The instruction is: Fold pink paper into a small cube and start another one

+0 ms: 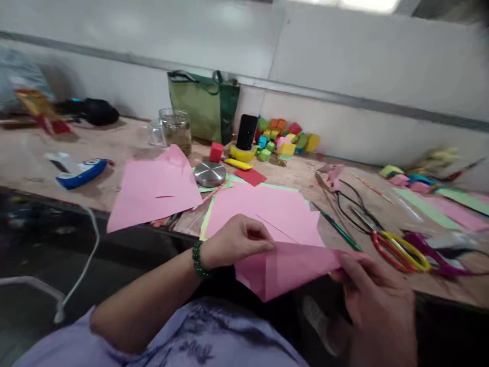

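Presently, head view: my left hand (237, 241) pinches the upper edge of a creased pink paper sheet (292, 267), lower centre of frame; my right hand (378, 290) grips its right end. Folding seems underway; next probably calls for steady, even fingers.

Could pass over bare tabletop (300, 177) behind pink sheets (248, 199); was blocked farther back by coloured cubes (286, 148), rightward by green pen (340, 229) and scissors (378, 240).
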